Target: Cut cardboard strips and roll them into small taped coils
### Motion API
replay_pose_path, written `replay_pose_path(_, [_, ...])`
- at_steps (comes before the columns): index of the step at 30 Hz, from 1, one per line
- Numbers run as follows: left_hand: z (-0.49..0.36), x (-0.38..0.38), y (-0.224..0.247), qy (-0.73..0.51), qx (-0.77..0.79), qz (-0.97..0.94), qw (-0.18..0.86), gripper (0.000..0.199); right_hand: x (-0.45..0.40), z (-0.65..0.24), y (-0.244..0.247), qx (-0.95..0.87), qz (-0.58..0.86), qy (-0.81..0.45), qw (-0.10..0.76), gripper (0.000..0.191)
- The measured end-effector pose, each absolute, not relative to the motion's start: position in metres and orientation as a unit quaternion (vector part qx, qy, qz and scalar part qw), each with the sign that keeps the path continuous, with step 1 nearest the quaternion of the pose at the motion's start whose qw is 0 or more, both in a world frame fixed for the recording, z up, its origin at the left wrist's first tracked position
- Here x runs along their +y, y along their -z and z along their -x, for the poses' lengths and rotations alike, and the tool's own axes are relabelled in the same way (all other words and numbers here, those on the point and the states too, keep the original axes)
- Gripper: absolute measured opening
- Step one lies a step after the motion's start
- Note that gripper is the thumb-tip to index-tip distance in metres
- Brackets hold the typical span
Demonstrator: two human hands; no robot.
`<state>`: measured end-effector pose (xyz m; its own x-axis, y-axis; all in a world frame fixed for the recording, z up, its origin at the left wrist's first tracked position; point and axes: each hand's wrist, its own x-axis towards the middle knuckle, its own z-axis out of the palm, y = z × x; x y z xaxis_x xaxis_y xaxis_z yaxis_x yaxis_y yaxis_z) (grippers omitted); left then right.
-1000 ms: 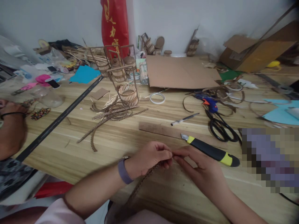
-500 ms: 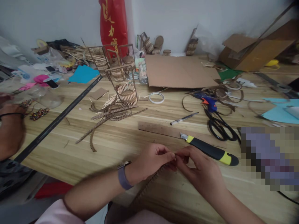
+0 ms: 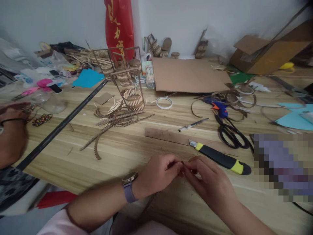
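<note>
My left hand (image 3: 162, 173), with a watch on its wrist, is pinched closed on the end of a thin brown cardboard strip (image 3: 151, 203). The strip hangs down behind that hand toward the table's edge, mostly hidden and blurred. Fingertip to fingertip with it, my right hand (image 3: 207, 176) is pinched on the same small dark end. Just beyond the hands lie a flat cardboard piece (image 3: 166, 135) and a black and yellow utility knife (image 3: 217, 156) with its blade out. A pen (image 3: 193, 124) rests farther back.
Notched strips (image 3: 97, 138) lie left of centre beside a small slatted basket (image 3: 133, 99). Black-handled scissors (image 3: 233, 135) and a blue glue gun (image 3: 221, 109) are at the right. A cardboard sheet (image 3: 188, 75) lies behind. Another person's arm (image 3: 13, 140) rests at the far left.
My left wrist has turned, showing more of the watch face, and less of the strip shows under it. Both hands still meet at the fingertips. The person's hand at the left has shifted slightly.
</note>
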<state>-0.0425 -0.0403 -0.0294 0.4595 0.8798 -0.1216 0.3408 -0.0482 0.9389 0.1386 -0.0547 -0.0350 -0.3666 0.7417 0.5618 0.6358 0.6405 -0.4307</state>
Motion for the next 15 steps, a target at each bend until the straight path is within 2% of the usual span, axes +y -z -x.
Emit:
replay_pose_path(8, [0.044,-0.038,0.026,-0.237,0.442,-0.737,0.453,0.025,-0.050,-0.145,0.034,-0.798,0.451,-0.182,0.357,0.018])
replay_pose_path(15, [0.045,-0.038,0.026,-0.238,0.432,-0.753,0.435,0.025,-0.045,-0.151,0.027,-0.772,0.479,-0.249,0.336,0.014])
